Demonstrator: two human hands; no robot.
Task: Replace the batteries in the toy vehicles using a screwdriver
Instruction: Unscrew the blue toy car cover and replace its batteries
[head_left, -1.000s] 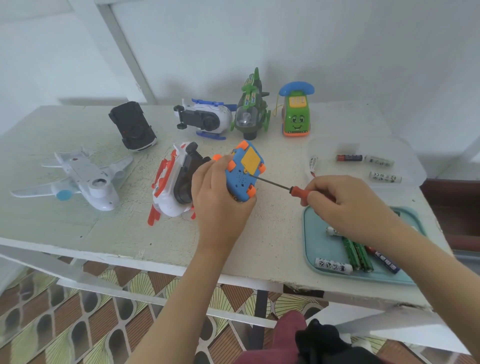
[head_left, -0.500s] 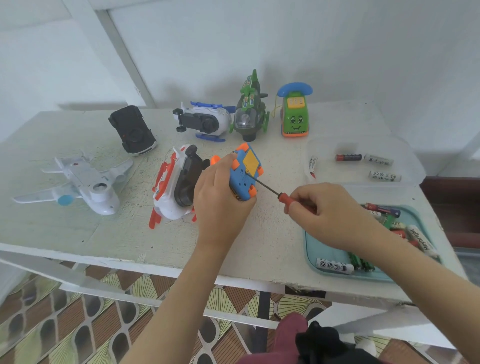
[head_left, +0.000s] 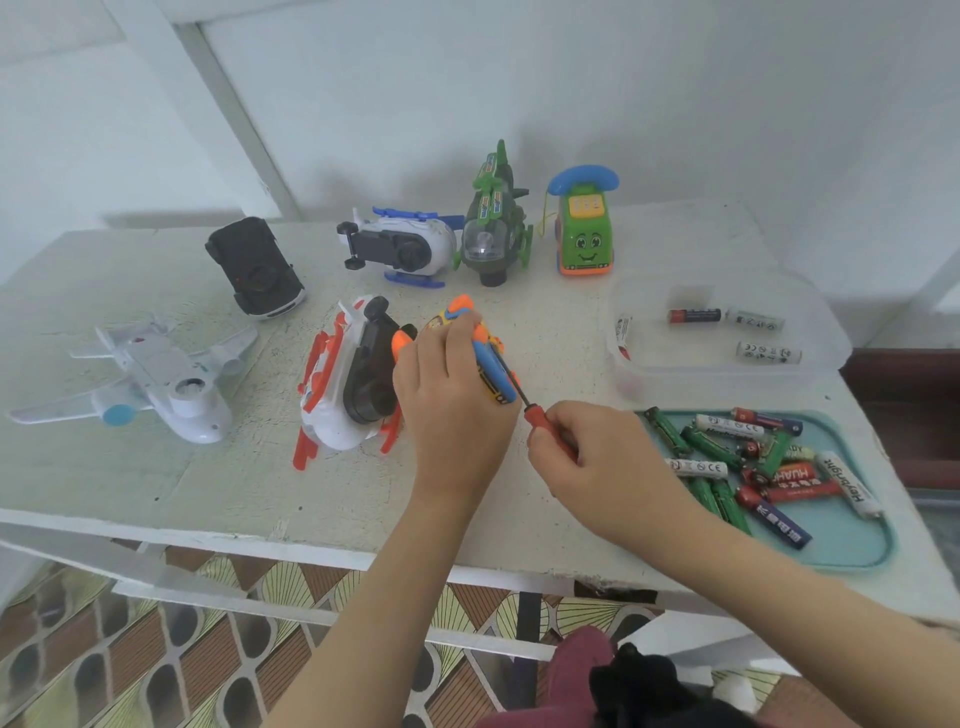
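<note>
Near the middle of the desk (head_left: 156, 467), the left hand (head_left: 457, 405) holds a small blue and orange toy car (head_left: 488, 358), fingers curled round it and covering most of its body. The car is turned edge-on, so its underside and any battery cover are hidden. Whether it touches the desk cannot be told.

The right hand (head_left: 608, 467) has its fingers clamped on the red handle of the screwdriver (head_left: 540, 418). Most of the handle is buried in the grip. The thin shaft runs up to the car's right face; the tip itself is too small to make out.

A white and orange toy (head_left: 337, 395) lies just beside the left hand, partly behind it. At the front right corner, a teal tray (head_left: 841, 551) holds loose batteries (head_left: 779, 478). Behind it, a clear container (head_left: 727, 374) blurs the few batteries inside.
</note>
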